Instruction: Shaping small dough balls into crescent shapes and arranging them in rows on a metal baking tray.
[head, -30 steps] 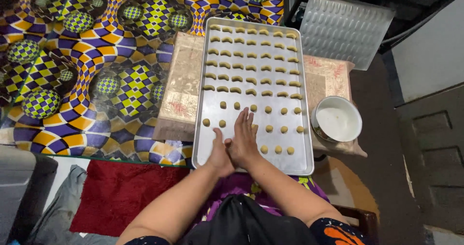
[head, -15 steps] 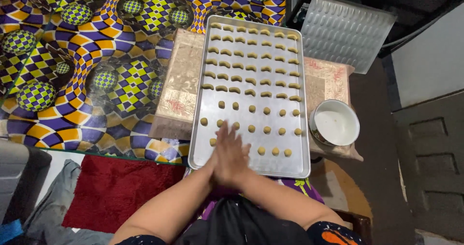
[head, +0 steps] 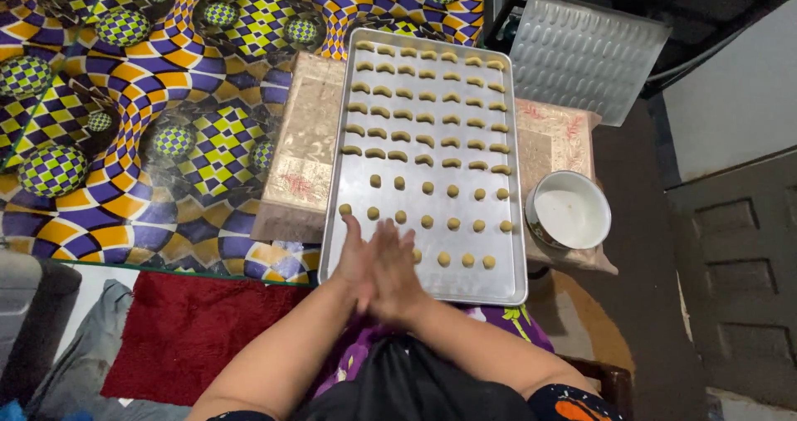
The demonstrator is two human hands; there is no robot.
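A long metal baking tray lies ahead of me. Its far half carries rows of small crescent-shaped dough pieces, its near half rows of small dough balls. My left hand and my right hand are pressed palm to palm over the tray's near edge, fingers pointing away from me. Whether a piece of dough lies between the palms is hidden.
A white bowl stands right of the tray on a beige patterned cloth. A second embossed metal tray leans at the back right. A bright checkered mat covers the floor at left, a red rug lies near my knees.
My hands have slid against each other: the right hand, earlier flat and forward on the tray, has drawn back over the left. The view has shifted slightly.
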